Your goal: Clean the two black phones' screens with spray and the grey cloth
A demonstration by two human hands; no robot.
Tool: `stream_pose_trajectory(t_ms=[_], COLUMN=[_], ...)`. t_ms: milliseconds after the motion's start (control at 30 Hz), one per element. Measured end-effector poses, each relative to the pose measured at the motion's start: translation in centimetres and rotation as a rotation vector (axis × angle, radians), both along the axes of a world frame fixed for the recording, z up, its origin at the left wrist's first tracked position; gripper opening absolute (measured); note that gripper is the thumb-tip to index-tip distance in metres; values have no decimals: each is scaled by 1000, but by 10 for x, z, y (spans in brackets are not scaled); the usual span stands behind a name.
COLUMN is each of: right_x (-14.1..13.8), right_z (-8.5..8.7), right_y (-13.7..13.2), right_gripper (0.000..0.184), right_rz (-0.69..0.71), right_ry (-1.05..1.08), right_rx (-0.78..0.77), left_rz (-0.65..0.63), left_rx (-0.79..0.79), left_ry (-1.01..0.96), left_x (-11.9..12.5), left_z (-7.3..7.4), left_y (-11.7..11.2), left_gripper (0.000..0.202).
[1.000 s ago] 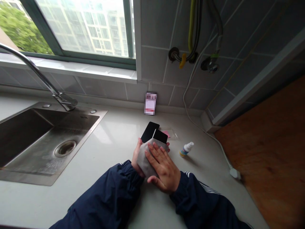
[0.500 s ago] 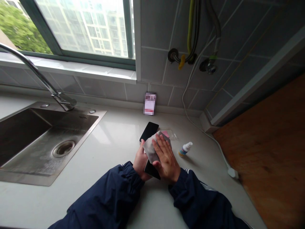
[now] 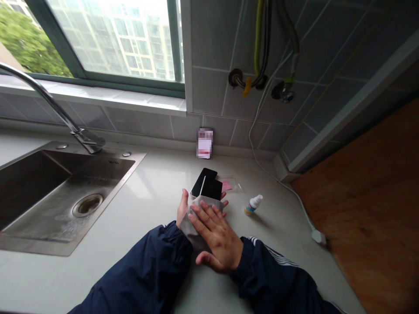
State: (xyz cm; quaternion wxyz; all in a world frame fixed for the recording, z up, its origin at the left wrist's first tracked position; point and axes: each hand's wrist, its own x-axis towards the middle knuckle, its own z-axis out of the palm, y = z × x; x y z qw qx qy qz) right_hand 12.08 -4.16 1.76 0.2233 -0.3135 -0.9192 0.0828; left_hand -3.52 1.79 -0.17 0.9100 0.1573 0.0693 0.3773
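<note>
My left hand is palm up under a black smartphone, its thumb on the left and its fingertips showing past the right edge. A grey cloth covers the lower part of that phone. On top of the cloth lies my right hand, flat, with fingers stretched and thumb out to the side. Another black phone rests on the counter just behind, partly hidden by the held one. Beside it are a clear phone case and a pink slip. A small white-topped spray bottle stands to the right.
At the left is a steel sink with a chrome faucet. A pinkish, blurred-out upright object leans against the tiled wall. A white cable runs down to a plug near the wooden panel on the right.
My right hand and the cloth have slid down the phone toward me, uncovering its upper screen. The held phone's far end now shows over the other phone.
</note>
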Motion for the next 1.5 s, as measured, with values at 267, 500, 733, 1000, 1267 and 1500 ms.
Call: stream_pose_trajectory(t_ms=[267, 500, 733, 1000, 1267, 1500], right_x=[-1, 2, 5, 9, 9, 10], right_z=[-2, -7, -14, -22, -18, -19], right_y=[-2, 3, 12, 23, 25, 26], right_gripper=[95, 90, 90, 89, 86, 89], right_rz=[24, -70, -190, -294, -386, -337], right_ry=[-36, -30, 24, 97, 158, 157], right_rx=[50, 82, 81, 80, 78, 21], left_rz=[31, -18, -56, 102, 109, 116], left_rx=[-18, 4, 90, -9, -33, -12], left_ry=[17, 33, -61, -82, -56, -76], left_x=[-4, 4, 14, 22, 27, 25], left_z=[9, 9, 10, 20, 24, 21], left_y=[-3, -4, -13, -18, -21, -21], left_gripper=[110, 104, 101, 83, 81, 83])
